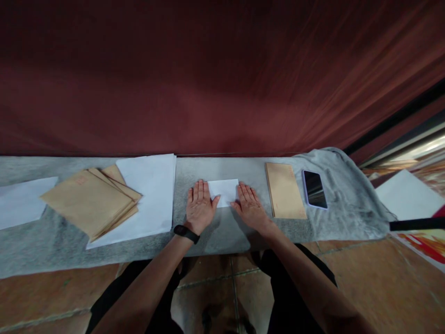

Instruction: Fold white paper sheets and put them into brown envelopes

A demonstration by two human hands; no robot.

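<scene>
A small folded sheet of white paper lies on the grey cloth in front of me. My left hand, with a black band on its wrist, rests flat on the paper's left end, fingers stretched out and thumb pointing inward. On the right end, my right hand lies flat too, its fingers extended. Both palms face down, and the paper's middle shows between them. To the right of my right hand is a neat stack of brown envelopes. Left of my left hand lies a stack of larger white sheets.
A fanned pile of brown envelopes overlaps the white sheets. Another white paper lies at the far left. A phone sits on the grey cloth at right. A dark red curtain-like surface rises behind the narrow table.
</scene>
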